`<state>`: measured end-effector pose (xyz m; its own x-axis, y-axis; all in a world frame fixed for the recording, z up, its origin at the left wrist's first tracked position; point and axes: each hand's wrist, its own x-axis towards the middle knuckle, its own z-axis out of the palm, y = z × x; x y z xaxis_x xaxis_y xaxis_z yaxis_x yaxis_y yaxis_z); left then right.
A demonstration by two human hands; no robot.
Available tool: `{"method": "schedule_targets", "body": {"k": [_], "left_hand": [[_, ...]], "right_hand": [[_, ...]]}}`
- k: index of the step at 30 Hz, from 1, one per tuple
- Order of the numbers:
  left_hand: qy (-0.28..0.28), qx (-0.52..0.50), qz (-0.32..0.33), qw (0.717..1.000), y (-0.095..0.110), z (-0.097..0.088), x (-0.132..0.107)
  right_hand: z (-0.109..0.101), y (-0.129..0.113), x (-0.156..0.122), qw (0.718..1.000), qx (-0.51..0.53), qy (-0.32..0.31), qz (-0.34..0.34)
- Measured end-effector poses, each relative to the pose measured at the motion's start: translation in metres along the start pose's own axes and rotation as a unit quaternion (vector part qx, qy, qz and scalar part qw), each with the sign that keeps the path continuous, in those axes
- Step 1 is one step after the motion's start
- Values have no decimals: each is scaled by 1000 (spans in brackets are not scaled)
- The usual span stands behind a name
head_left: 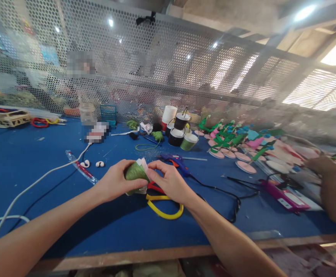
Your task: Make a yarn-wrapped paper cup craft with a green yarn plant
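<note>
seemingly partway, the left hand (pixel 115 181) and right hand (pixel 169 181) each grip, pinching, a green-wrapped piece (pixel 133 173) above the worktop (pixel 122 223), its white top (pixel 142 163) left uncovered.

Craft workshop, hand assembly in batches. Long blue table (pixel 41 154) with a raw wooden front edge, and a perforated metal screen (pixel 156 69) along the back with blurred clutter behind it. On the table: glue gun (pixel 175 161), scissors (pixel 163 206), spools of cord (pixel 182 132), trailing cables (pixel 35 181). Rows of identical pink discs (pixel 244 166) with green and blue cut-outs on the right. Green wrapped piece (pixel 135 173) held over the table. Second person's arm (pixel 332 192) at the same table.
</note>
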<state>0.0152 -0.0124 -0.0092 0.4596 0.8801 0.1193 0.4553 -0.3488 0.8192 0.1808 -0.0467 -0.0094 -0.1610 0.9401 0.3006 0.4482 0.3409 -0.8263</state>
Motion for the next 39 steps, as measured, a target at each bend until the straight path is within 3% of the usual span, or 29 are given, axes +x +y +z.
{"method": "schedule_targets", "body": {"k": [4, 9, 15, 20, 22, 30, 39], "left_hand": [[48, 66, 87, 993, -1, -1, 0], [52, 83, 107, 989, 0, -2, 0], [44, 35, 100, 993, 1, -2, -1], [114, 23, 159, 980, 5, -4, -4], [114, 24, 178, 977, 7, -5, -5], [91, -60, 130, 986, 4, 0, -4], [74, -115, 65, 988, 7, 2, -6]], "right_hand": [[0, 0, 0, 1000, 0, 1, -22], [0, 2, 0, 1000, -8, -8, -9], [1, 0, -1, 1000, -16, -1, -13], [5, -1, -3, 999, -27, 19, -6], [6, -1, -3, 999, -33, 20, -6], [10, -2, -4, 999, -36, 12, -20], [11, -4, -6, 1000, 4, 13, 14]]}}
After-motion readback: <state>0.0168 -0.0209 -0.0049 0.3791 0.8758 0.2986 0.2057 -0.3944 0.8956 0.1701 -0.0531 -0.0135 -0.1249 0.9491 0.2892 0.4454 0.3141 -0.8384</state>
